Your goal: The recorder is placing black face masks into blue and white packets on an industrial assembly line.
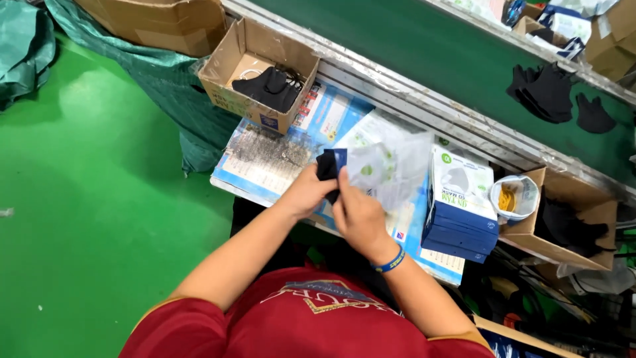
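Looking down, I see a small cardboard box at the far left of the tabletop, with dark masks inside. A stack of blue-and-white flat cartons stands just right of my hands, and a tub of yellow rubber bands sits beside it. Beyond runs a green conveyor belt with a pile of black masks on it. Nothing blocks my hands. My left hand has its fingers clamped on a black mask, held above the tabletop, its long axis roughly upright in view. My right hand pinches a clear plastic pouch, which extends up and right from the mask.
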